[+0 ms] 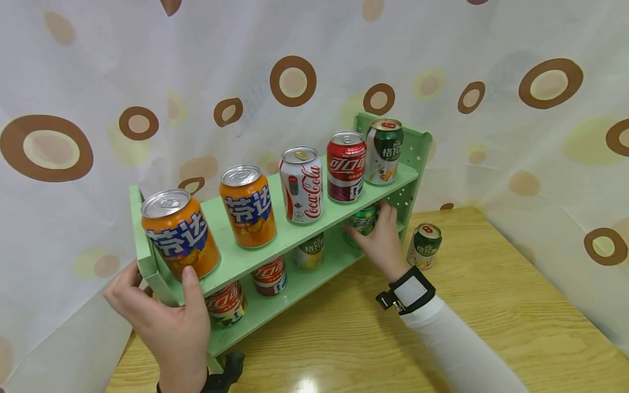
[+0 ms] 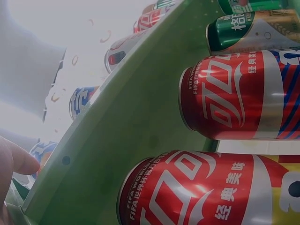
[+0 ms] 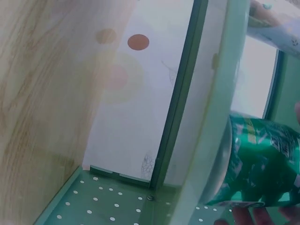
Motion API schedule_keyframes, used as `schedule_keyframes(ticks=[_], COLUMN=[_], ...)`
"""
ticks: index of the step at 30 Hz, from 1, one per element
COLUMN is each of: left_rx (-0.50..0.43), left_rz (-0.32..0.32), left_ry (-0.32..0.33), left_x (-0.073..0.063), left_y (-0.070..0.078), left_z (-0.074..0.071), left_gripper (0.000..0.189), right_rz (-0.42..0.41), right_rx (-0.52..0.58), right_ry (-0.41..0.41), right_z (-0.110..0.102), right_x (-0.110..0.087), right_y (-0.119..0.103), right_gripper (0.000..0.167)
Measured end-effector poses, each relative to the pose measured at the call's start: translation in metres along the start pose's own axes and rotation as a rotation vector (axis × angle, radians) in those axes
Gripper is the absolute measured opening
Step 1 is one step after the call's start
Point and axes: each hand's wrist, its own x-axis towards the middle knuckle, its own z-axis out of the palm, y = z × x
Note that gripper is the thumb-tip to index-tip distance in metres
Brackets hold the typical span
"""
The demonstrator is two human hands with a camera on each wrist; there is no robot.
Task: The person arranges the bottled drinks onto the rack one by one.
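My left hand (image 1: 167, 322) grips the left end of a light green two-tier rack (image 1: 314, 229), thumb at the front of the upper tier beside an orange Fanta can (image 1: 183, 236). In the left wrist view only part of that hand shows at the left edge. On the right, my right hand (image 1: 383, 243) holds a green soda can (image 1: 362, 221) at the right end of the lower tier. The right wrist view shows this green can (image 3: 267, 159) with fingertips below it. Its base is close to the lower tier; I cannot tell whether they touch.
Along the upper tier also stand another Fanta can (image 1: 248, 207), a white Coca-Cola can (image 1: 302, 185), a red cola can (image 1: 346, 166) and a green-white can (image 1: 384, 152). The lower tier bears red cans (image 1: 270, 277) and a green-white can (image 1: 310, 252). Another can (image 1: 425, 245) stands on the wooden table (image 1: 491, 305).
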Motion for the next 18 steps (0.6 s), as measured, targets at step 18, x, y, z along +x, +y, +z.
schedule_keyframes(ticks=[18], left_rx=[-0.015], left_rz=[0.019], left_ry=[0.020], left_x=[0.001], left_y=[-0.001], left_z=[0.002], left_gripper=[0.057], right_rz=[-0.016], right_rx=[0.014], right_ry=[0.130], right_z=[0.011], right_x=[-0.005], right_y=[0.004], right_gripper=[0.085])
